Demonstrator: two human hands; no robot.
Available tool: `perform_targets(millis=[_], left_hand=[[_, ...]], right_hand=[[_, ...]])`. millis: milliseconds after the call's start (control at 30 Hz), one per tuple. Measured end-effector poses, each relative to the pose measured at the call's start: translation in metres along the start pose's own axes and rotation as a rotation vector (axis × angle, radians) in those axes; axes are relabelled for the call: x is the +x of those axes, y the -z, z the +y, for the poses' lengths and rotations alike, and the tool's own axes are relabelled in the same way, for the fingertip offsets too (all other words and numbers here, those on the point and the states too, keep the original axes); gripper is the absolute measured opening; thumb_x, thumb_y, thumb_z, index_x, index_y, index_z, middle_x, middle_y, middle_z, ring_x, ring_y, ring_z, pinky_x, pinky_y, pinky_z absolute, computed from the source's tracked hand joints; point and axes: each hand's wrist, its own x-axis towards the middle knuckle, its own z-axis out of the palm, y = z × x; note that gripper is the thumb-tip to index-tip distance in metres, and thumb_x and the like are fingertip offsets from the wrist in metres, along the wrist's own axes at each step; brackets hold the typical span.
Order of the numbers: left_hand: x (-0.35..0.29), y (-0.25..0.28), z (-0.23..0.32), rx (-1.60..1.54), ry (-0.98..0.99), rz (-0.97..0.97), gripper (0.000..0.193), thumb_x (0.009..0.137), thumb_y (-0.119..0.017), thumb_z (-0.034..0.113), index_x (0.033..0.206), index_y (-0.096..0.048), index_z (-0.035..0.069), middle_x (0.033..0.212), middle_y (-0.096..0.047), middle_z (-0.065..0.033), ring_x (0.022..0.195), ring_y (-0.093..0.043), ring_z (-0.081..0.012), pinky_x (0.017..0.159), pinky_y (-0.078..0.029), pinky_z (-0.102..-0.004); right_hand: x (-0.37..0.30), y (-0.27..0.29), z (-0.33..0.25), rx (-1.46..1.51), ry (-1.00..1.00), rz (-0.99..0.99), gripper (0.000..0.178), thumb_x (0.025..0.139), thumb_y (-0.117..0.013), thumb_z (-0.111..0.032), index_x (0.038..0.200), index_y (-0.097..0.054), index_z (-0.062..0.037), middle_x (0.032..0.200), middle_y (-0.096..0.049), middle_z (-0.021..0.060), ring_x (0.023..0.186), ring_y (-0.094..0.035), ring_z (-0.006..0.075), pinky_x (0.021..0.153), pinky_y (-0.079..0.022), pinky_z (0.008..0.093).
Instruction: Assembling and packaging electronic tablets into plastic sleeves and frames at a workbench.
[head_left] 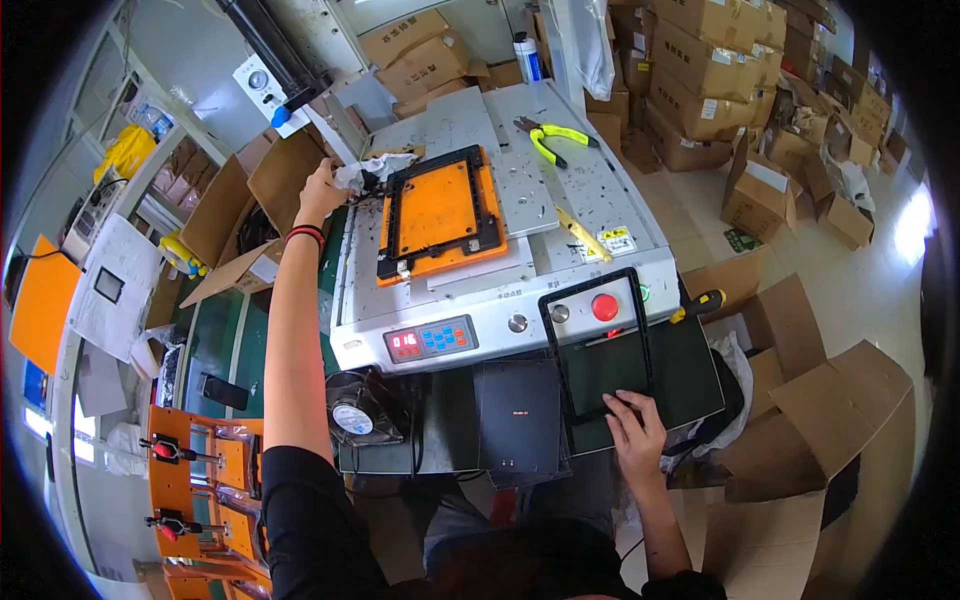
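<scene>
Left hand: reaches far out on the left (319, 192), fingers bent beside a crumpled whitish wad (376, 173); whether it grips the wad or only touches it, I cannot tell.
Right hand: near and to the right (638, 432), fingertips closed on the near edge of a loose black frame.
Loose black frame: a thin, empty rectangle (588, 285), raised in front of the machine's right-hand buttons; whether it also leans on the machine, I cannot tell.
Orange plate: lies on the machine top (438, 210), left of the middle, with a second black frame (488, 220) set around its face.
Machine: a pale bench unit (362, 352) in the middle, its top scattered with small dark scraps.
Controls: a display panel (432, 340) with lit red digits at the left of the front; a red button (605, 307) to the right, seen through the loose frame.
Tools: yellow-green pliers (550, 141) at the far right of the machine top, a yellow tool (583, 235) nearer, a screwdriver (702, 304) just beyond the machine's right edge.
Near bench: a black fan (364, 408) on the left, a dark flat panel (519, 415) right of it.
Surroundings: stacked cartons (705, 75) far right, an open carton (232, 277) beyond the left forearm.
</scene>
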Motion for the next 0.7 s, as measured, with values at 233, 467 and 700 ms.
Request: perform_targets(millis=[233,467,700], left_hand=[[0.001,0.006,0.005,0.152,0.085,-0.059,0.036,0.068,-0.074,0.019,0.101,-0.062,0.009,0.098,-0.064,-0.0118,0.097,-0.060,-0.0309,0.096,-0.034,-0.0501],[-0.002,0.021,-0.001,0.281,0.029,-0.041,0.019,0.074,-0.069,0.026,0.090,-0.065,0.016,0.093,-0.065,-0.0059,0.098,-0.059,-0.0317,0.093,-0.001,-0.0754],[-0.010,0.030,0.009,0.242,0.075,-0.114,0.038,0.077,-0.067,0.028,0.113,-0.058,0.018,0.105,-0.065,-0.0029,0.108,-0.056,-0.0290,0.091,-0.007,-0.0760]], right_hand=[[-0.003,0.002,0.001,-0.007,0.026,0.006,0.035,0.066,-0.069,0.006,0.100,-0.066,-0.0046,0.098,-0.058,0.0108,0.085,-0.060,0.0247,0.070,-0.051,0.0309],[-0.016,0.025,-0.021,-0.005,-0.026,0.134,0.034,0.066,-0.069,0.007,0.098,-0.068,-0.0035,0.096,-0.061,0.0110,0.084,-0.061,0.0237,0.070,-0.050,0.0300],[-0.048,0.043,-0.030,-0.086,-0.128,0.102,0.034,0.068,-0.068,0.008,0.100,-0.067,-0.0038,0.097,-0.060,0.0117,0.085,-0.061,0.0244,0.070,-0.050,0.0305]])
